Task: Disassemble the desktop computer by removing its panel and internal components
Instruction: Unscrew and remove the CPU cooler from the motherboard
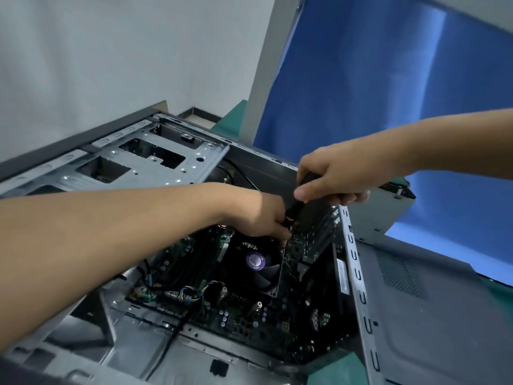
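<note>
An open desktop computer case [358,276] lies on its side with its motherboard [244,315] exposed. A black CPU cooler fan [258,265] with a purple centre label sits mid-board. My right hand [333,176] grips the top of a black screwdriver [294,211] with orange rings, which points down at the fan's far corner. My left hand [261,215] reaches in from the left and pinches the screwdriver's lower shaft just above the fan. The tip is hidden by my fingers.
A grey metal drive cage [133,162] stands swung up at the back left. The removed side panel [433,309] lies to the right on a green mat [341,362]. Bundled cables [183,295] run across the board's near edge. A blue partition [388,79] rises behind.
</note>
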